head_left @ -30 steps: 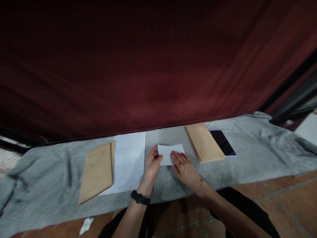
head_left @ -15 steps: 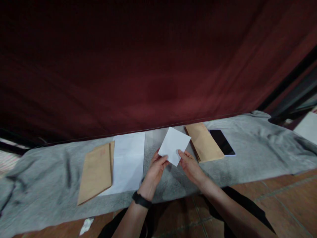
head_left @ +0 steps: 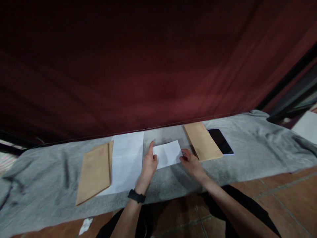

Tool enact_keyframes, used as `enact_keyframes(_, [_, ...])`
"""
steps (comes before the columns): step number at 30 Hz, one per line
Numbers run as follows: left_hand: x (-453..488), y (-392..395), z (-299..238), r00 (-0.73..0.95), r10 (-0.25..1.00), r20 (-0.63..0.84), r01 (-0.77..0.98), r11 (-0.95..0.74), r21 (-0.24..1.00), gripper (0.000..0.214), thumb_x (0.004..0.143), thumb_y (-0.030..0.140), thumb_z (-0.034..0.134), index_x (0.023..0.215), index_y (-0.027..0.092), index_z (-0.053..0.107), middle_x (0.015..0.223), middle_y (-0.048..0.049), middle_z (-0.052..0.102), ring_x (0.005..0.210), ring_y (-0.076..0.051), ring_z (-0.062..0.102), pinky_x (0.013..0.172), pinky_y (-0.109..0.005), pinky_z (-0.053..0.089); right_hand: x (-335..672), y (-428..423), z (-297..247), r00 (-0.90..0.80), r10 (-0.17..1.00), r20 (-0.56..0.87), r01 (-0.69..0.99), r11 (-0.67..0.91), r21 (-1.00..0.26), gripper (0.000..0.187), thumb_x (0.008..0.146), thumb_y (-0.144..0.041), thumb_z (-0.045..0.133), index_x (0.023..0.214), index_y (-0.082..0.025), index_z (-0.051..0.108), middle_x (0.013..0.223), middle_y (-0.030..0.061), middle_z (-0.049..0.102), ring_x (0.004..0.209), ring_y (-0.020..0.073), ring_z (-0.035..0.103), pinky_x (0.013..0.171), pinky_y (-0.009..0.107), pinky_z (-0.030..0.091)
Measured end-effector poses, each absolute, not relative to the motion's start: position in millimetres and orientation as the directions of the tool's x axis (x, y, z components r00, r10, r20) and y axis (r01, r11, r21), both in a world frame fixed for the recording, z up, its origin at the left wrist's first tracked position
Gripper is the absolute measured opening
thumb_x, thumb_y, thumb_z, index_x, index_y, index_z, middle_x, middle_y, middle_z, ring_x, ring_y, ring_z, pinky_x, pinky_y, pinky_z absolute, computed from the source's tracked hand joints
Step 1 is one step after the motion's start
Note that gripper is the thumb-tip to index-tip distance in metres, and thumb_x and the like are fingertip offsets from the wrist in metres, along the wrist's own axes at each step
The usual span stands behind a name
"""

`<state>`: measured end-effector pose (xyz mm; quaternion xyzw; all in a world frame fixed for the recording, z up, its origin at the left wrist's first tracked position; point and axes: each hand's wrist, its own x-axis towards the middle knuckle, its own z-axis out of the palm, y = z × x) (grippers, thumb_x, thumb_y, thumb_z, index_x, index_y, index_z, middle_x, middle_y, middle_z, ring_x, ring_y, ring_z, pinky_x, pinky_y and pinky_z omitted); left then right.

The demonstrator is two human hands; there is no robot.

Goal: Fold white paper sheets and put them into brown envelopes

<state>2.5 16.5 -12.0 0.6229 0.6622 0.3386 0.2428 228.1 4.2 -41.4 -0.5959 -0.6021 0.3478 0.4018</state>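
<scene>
A piece of folded white paper (head_left: 167, 154) is held low over the grey cloth, lying wider than tall. At its left edge is my left hand (head_left: 149, 162), its thumb on the paper and one finger pointing up along the side; a black band circles the wrist. My right hand (head_left: 192, 162) pinches the opposite edge between thumb and fingers. Close to my left hand lie flat white sheets (head_left: 127, 162). Just beyond my right hand rests a stack of brown envelopes (head_left: 204, 142).
More brown envelopes (head_left: 94, 172) overlap the white sheets on the left. A dark-screened phone (head_left: 221, 141) touches the right stack. Grey cloth (head_left: 257, 148) covers the long surface, with a dark red curtain (head_left: 158, 82) behind. A white scrap (head_left: 86, 226) is on the tiled floor.
The paper has turned from a tilted diamond to nearly level and now looks wider and shorter. My left hand has shifted slightly left, with one finger stretched upward. My right hand stays at the paper's right side.
</scene>
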Motion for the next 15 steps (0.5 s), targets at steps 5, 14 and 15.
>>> enact_keyframes(5, [12, 14, -14, -0.073, 0.977, 0.201, 0.753, -0.078, 0.653, 0.071, 0.086, 0.008, 0.045, 0.155, 0.017, 0.033, 0.124, -0.0142, 0.065, 0.110, -0.026, 0.066, 0.098, -0.041, 0.052, 230, -8, -31, -0.014, 0.997, 0.074, 0.787, 0.056, -0.614, 0.043, 0.090, -0.022, 0.051, 0.133, -0.018, 0.056, 0.085, 0.0087, 0.076, 0.078, 0.0265, 0.073, 0.071, 0.034, 0.052])
enact_keyframes(14, [29, 1, -26, 0.060, 0.908, 0.415, 0.877, -0.247, 0.412, 0.048, 0.094, 0.010, 0.042, 0.142, 0.016, 0.050, 0.146, -0.0175, 0.048, 0.137, -0.030, 0.049, 0.111, -0.049, 0.046, 228, -16, -6, -0.152, 0.988, -0.022, 0.927, 0.134, -0.350, 0.041, 0.098, -0.022, 0.046, 0.138, -0.015, 0.053, 0.117, 0.0134, 0.073, 0.101, 0.0240, 0.072, 0.085, 0.031, 0.053])
enact_keyframes(15, [35, -3, -28, 0.100, 0.905, 0.413, 0.882, -0.273, 0.384, 0.045, 0.097, 0.014, 0.041, 0.141, 0.015, 0.051, 0.148, -0.0176, 0.048, 0.138, -0.030, 0.047, 0.111, -0.050, 0.046, 228, -16, -5, -0.155, 0.988, -0.022, 0.924, 0.137, -0.357, 0.039, 0.098, -0.022, 0.046, 0.136, -0.017, 0.054, 0.118, 0.0130, 0.073, 0.102, 0.0234, 0.072, 0.087, 0.031, 0.053])
